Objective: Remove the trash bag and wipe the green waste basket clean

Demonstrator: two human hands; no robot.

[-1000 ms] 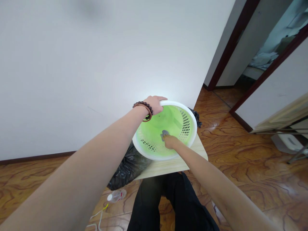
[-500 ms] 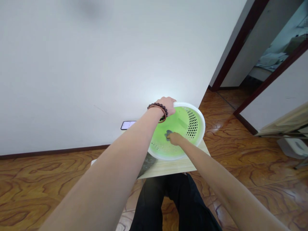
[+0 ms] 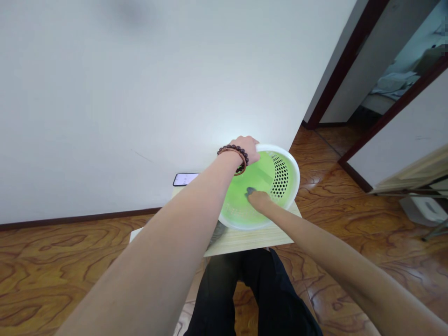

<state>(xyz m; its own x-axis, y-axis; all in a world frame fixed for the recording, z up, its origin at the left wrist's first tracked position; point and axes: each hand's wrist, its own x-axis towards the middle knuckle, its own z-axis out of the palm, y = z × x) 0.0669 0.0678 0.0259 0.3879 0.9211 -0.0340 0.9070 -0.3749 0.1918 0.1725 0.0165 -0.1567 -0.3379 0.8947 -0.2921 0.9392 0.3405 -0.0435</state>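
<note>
A round green plastic basket [image 3: 241, 198] with a white rim and a patch of holes on its right side is tilted on a small light-wood table [image 3: 245, 242]. My left hand [image 3: 247, 147], with beaded bracelets at the wrist, is closed on the rim at the far side. Inside the basket, my right hand [image 3: 259, 201] is closed on a small grey cloth [image 3: 250, 191], pressed against the green inner surface. Most of the cloth is hidden by my fingers. Part of a grey item [image 3: 217, 232], its kind unclear, shows on the table beside the basket, behind my left forearm.
A phone [image 3: 185, 179] with a lit screen lies at the table's back left, against the white wall [image 3: 140, 93]. On the right are a dark-framed doorway [image 3: 336, 84] and a white bin [image 3: 423, 210] on the wood-patterned floor [image 3: 325, 205].
My right hand has shifted slightly right with the grey cloth, which now looks more bunched up. The basket has moved a little to the right, with my left hand still on its rim.
</note>
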